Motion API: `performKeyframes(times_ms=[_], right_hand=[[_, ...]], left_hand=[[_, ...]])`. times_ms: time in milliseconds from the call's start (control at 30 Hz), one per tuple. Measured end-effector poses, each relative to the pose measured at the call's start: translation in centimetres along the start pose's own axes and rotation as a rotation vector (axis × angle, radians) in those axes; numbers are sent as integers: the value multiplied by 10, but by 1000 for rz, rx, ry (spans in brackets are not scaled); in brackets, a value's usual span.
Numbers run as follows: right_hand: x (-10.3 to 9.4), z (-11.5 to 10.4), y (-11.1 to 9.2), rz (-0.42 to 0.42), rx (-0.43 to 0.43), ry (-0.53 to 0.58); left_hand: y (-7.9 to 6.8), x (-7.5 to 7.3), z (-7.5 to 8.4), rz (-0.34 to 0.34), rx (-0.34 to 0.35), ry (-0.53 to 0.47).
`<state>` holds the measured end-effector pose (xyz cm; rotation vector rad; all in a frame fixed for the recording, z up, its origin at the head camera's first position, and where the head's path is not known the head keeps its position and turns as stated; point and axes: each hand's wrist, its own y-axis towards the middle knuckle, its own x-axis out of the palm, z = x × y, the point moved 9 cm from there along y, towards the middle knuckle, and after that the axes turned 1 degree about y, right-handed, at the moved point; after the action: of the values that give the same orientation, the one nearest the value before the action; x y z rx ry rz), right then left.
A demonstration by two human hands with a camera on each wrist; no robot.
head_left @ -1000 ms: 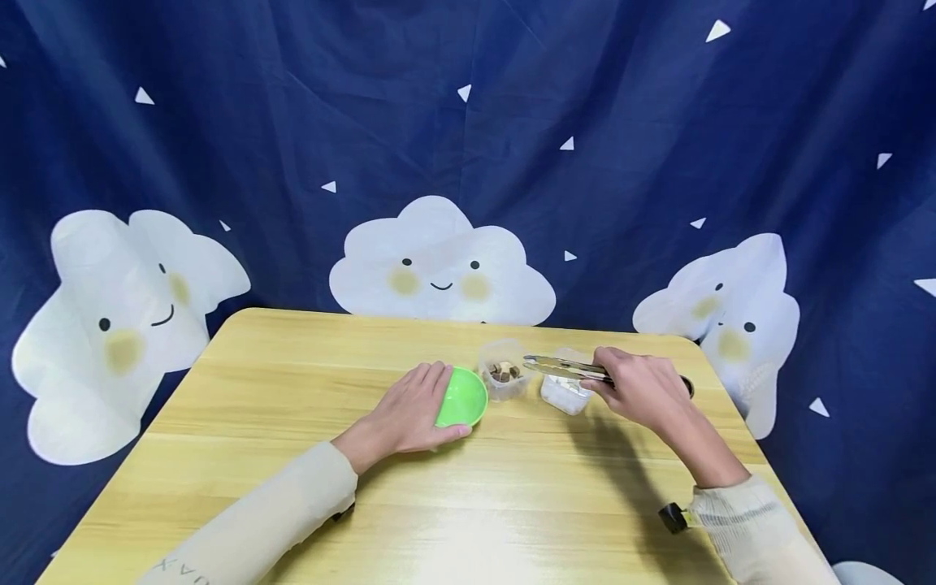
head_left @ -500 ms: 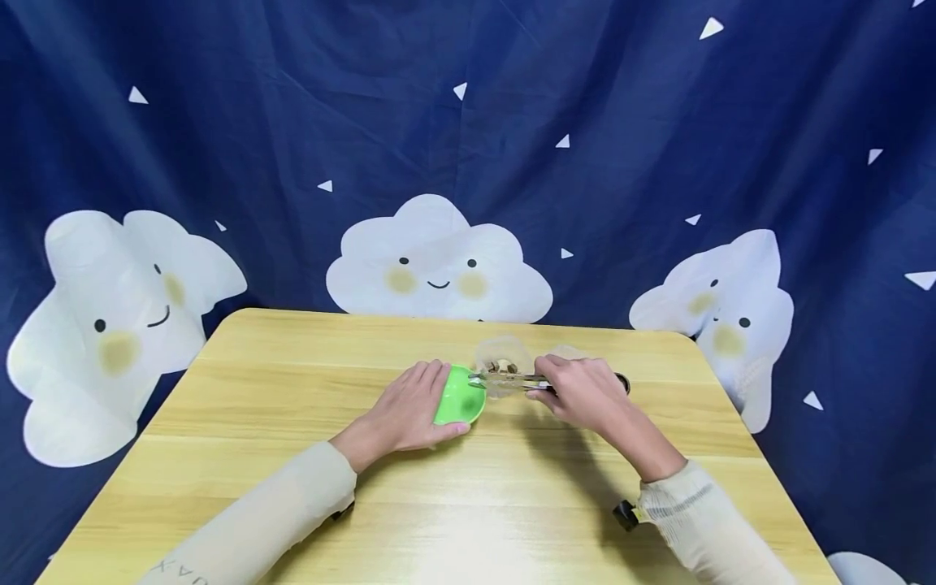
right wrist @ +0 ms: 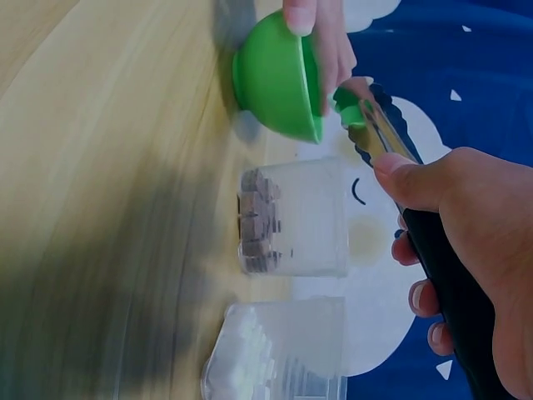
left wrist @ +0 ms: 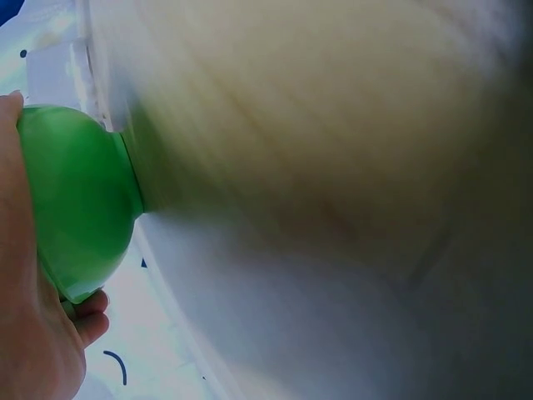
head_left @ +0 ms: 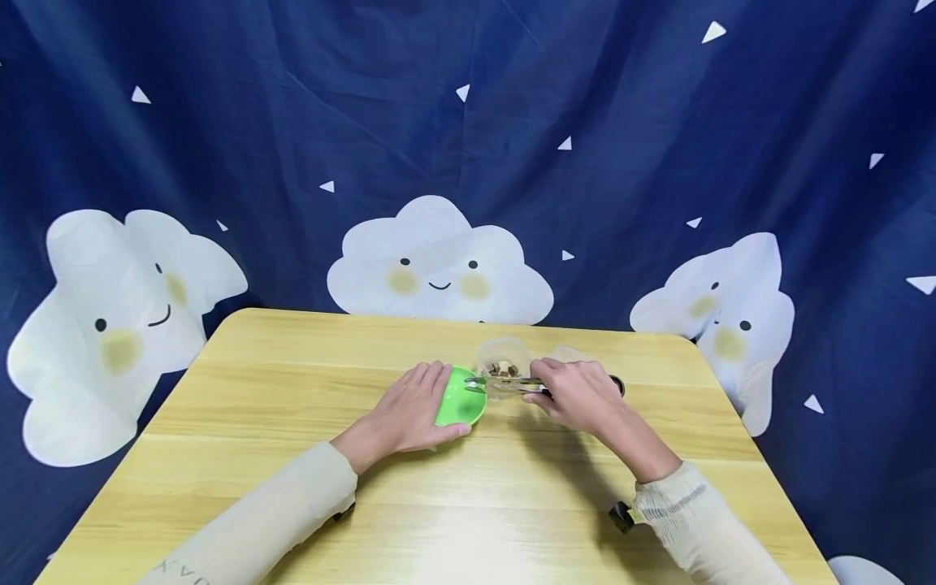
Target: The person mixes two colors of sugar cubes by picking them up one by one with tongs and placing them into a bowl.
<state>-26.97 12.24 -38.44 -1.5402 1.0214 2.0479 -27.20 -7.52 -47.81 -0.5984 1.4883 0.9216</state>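
My left hand point(head_left: 409, 413) holds a green bowl point(head_left: 462, 402) by its side, thumb near the front rim and fingers at the back. In the left wrist view the bowl's outside and foot point(left wrist: 127, 171) show. My right hand point(head_left: 581, 396) grips metal tongs point(head_left: 521, 385) by their black handle point(right wrist: 454, 304). The scalloped tong tips are over the bowl's right side, slightly apart; I cannot tell whether anything is between them. Beneath the tongs stands a clear tub point(right wrist: 312, 221) with brown chunks point(right wrist: 255, 221) at its bottom.
A second clear tub point(right wrist: 325, 321) with white pieces point(right wrist: 250, 358) stands to the right, mostly hidden by my right hand in the head view. All stand on a wooden table point(head_left: 292, 357) before a dark blue curtain point(head_left: 409, 97) with white clouds.
The right hand has moved left with the tongs, from above the tub of white pieces until their tips are over the bowl. The left hand and bowl stay put.
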Motion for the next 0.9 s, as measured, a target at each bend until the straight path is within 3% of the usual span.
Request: performKeyframes(times_ms=[267,533,733,900], right_hand=[[4,2,0,-7,1,7],[-1,8,-5,-2,26,26],[-7,21,-10,-18,75,53],[-14,35,-17,18,94,53]], left_hand=[[-2,-1,-3,-7,-25,-16],[1,-1,0,1,-5,-17],[1,-4,0,24,-8,-9],[0,-4,-1,4,-21,-13]])
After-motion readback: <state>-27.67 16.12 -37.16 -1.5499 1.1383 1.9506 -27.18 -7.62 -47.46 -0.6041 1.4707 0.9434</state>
